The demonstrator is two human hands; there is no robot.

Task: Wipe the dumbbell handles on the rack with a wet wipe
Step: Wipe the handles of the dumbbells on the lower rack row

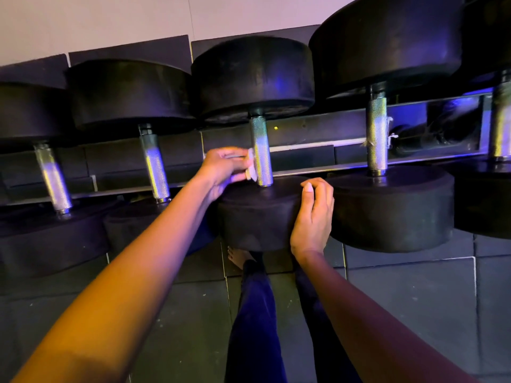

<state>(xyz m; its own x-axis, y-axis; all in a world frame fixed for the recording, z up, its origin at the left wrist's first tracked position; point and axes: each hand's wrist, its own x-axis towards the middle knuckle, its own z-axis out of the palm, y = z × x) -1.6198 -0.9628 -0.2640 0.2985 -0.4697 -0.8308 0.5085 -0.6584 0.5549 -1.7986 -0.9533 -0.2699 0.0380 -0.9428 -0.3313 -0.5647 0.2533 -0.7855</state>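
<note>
The dumbbell handle [261,153] is knurled chrome between two round black heads and lies on the rack [318,128], just right of the left grip [226,170]. That grip is pinched together on a white wet wipe [251,168], pressing it to the handle's side. The right grip [313,217] curls over the near head [257,214]. The handle's long axis points away from both grips, toward the wall.

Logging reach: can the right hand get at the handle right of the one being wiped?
Probably yes: the right hand grips the weight head nearby; that handle is unobstructed, nothing between.
</note>
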